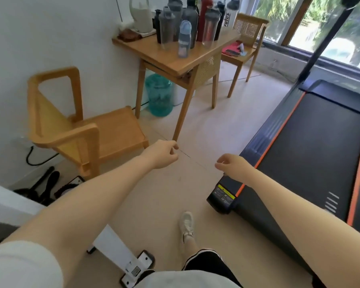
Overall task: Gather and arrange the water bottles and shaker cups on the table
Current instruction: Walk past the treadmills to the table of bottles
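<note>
Wooden table (175, 59): stands against the white wall, far ahead of both hands, carrying every bottle and cup in view.
Bottles and shakers (187, 19): clustered upright on the table's rear and middle, touching or nearly so; well apart from the hands, up and beyond them.
Left hand (163, 153): held out over the floor, fingers curled loosely inward, holding nothing; it overlaps the foot of the table's near leg in view.
Right hand (230, 165): also out front, fingers curled in a loose fist, empty, just beside the treadmill's near corner.
Blue bottle (184, 39): pale blue with a clear lower body, standing foremost, nearest the table's front edge.
Grey shaker (166, 28): smoky translucent cup with a dark lid, left of the blue one.
Red bottle (204, 17): tall, opaque, at the back of the group.
Clear shaker (210, 26): see-through with a reddish tint inside, right front of the cluster.
Table edges: front strip and right corner are bare wood; a white jug (140, 15) occupies the back left.
Floor room: a beige lane runs from the hands to the table, bounded by a wooden chair (81, 125) on the left and the treadmill (312, 146) on the right.
Under the table: a teal water jug (158, 95).
</note>
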A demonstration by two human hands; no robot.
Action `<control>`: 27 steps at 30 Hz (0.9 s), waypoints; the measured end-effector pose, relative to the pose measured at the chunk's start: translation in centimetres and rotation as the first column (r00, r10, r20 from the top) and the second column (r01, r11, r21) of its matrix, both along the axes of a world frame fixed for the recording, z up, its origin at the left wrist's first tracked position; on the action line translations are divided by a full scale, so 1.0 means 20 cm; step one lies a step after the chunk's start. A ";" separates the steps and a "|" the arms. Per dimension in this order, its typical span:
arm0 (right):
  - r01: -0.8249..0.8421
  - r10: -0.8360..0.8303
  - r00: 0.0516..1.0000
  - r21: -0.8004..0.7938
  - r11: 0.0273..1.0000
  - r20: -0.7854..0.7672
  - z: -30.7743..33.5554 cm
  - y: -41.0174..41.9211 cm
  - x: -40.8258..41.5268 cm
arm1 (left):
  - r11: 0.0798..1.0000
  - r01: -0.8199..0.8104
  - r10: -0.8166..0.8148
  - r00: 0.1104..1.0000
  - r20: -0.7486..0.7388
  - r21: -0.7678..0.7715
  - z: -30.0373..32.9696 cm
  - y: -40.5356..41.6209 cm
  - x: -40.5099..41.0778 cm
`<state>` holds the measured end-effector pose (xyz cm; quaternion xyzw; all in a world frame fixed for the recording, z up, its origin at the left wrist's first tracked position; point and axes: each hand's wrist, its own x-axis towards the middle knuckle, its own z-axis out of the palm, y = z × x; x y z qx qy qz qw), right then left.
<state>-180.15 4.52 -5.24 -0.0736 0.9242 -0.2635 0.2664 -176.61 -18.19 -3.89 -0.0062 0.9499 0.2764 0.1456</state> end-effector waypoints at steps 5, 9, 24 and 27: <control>-0.144 0.140 0.989 0.159 0.977 0.040 0.10 -0.10 -0.89 | 0.999 -0.034 0.034 0.999 0.012 0.001 0.08 -0.05 -0.76; -0.146 0.150 0.988 0.149 0.978 -0.018 0.22 -0.22 -1.49 | 0.996 -0.080 0.081 0.996 -0.030 0.046 0.23 -0.13 -1.29; -0.137 0.117 0.990 0.325 0.936 0.079 0.06 -0.26 -3.28 | 0.973 0.098 -0.069 0.987 -0.142 0.209 0.16 -0.08 -3.45; -0.079 0.080 0.997 0.290 0.954 0.008 0.12 -0.21 -3.64 | 0.972 0.113 -0.071 0.978 -0.198 0.206 0.28 0.01 -3.81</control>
